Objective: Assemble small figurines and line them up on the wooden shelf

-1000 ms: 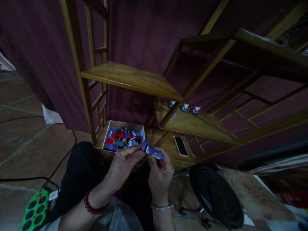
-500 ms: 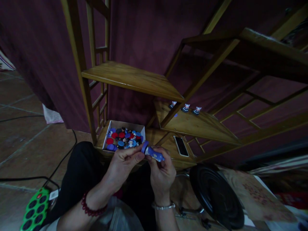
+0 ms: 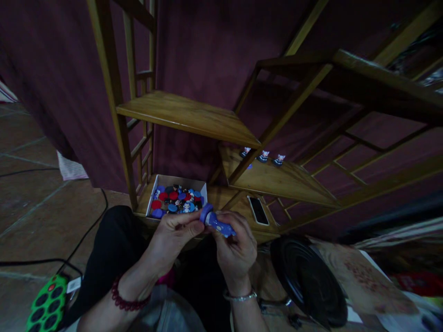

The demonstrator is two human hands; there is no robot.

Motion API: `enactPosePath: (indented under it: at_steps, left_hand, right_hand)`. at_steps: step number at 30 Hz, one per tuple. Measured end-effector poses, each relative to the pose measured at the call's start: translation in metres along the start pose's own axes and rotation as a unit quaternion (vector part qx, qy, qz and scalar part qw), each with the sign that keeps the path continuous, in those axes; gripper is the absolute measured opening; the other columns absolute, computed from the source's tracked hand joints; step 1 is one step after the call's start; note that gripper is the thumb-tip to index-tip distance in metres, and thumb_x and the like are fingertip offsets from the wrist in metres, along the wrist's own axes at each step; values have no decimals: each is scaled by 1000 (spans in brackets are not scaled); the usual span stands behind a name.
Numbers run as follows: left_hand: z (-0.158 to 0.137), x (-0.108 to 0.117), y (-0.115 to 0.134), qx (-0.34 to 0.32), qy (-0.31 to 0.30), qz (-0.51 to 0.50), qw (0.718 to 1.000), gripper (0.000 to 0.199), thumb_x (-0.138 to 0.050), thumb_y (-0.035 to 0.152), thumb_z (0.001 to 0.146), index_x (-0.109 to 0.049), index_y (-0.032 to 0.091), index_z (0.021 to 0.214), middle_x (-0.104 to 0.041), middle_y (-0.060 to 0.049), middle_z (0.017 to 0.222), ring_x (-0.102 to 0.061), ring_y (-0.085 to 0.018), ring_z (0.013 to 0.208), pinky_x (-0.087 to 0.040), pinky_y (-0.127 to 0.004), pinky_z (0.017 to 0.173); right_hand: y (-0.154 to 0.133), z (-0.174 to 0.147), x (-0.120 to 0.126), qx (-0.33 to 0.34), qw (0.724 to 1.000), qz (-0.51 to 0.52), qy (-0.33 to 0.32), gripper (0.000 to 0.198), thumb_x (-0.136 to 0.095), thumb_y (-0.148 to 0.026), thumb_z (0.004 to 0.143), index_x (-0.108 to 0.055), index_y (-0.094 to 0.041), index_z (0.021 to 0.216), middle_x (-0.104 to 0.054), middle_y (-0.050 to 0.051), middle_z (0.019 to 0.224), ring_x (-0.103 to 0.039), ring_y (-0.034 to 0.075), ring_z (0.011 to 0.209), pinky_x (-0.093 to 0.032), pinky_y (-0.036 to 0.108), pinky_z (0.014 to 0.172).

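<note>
A small purple-blue figurine point(image 3: 222, 226) is held between my two hands, tilted with its far end down to the right. My left hand point(image 3: 182, 233) pinches its round purple base point(image 3: 206, 213) between thumb and fingers. Around the figurine's body curl the fingers of my right hand point(image 3: 238, 246). Base and body are in line and touching; whether they are fully joined I cannot tell. Just beyond my left hand is a shallow cardboard box point(image 3: 166, 180) holding several red, blue and purple discs and small figurines.
Three small figurines point(image 3: 263, 156) stand on a wooden shelf point(image 3: 290, 182) to the right. A phone point(image 3: 258, 210) lies on the lower board. A higher shelf point(image 3: 190, 115) overhangs the box. A black round stool point(image 3: 308, 281) is at right, a green power strip point(image 3: 46, 304) at lower left.
The figurine has turned slightly in my hands, its far end dipping and its base facing me more. My right hand has shifted a little right and down. The whole view has moved slightly.
</note>
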State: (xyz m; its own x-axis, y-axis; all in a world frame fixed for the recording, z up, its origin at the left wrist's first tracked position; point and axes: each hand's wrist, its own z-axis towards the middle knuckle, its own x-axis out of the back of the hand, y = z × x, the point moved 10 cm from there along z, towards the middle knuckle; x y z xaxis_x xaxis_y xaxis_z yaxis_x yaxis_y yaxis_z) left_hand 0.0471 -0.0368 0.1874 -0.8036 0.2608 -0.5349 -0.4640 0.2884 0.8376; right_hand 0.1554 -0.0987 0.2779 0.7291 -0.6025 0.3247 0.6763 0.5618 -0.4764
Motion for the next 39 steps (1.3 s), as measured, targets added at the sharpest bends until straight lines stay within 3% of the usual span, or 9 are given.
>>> enactPosePath:
  at_steps: [8,18,23,31,39]
  left_hand:
    - [-2,2,4,-10,2,-16,1000,31,-77,30,60,-73,19,88,-72,-4,83,-65,-17,82,-49,-30,85]
    - [-2,0,9,-27,0,-11,1000,34,-77,31,60,-72,19,92,-72,-4,88,-64,-21,92,-46,-33,92]
    - [0,3,5,-23,2,-12,1000,35,-76,30,62,-71,19,95,-71,-5,92,-63,-21,95,-46,-33,92]
    - [1,4,1,-18,-16,-41,999,43,-75,23,64,-66,20,106,-67,-7,108,-59,-20,103,-43,-32,95]
    - [-1,-4,9,-34,-53,-23,998,46,-73,22,67,-63,20,112,-64,-7,112,-56,-22,109,-40,-33,98]
  right_hand:
    - [-2,-1,-3,-1,1000,-6,4,20,-64,-13,75,-61,-24,92,-65,2,83,-62,16,79,-52,29,72]
    - [24,-18,-7,-132,990,-13,39,14,-64,-25,76,-62,-21,90,-62,3,82,-60,15,77,-50,26,67]
    - [27,-21,-11,-136,990,-5,32,15,-63,-25,77,-62,-22,91,-62,3,85,-60,15,80,-49,27,71]
    - [53,-36,-16,-219,972,79,26,19,-63,-27,76,-61,-19,93,-64,4,90,-62,16,83,-50,29,75]
    - [59,-39,-16,-254,955,145,41,26,-65,-23,74,-60,-20,100,-65,4,95,-62,15,86,-51,29,79]
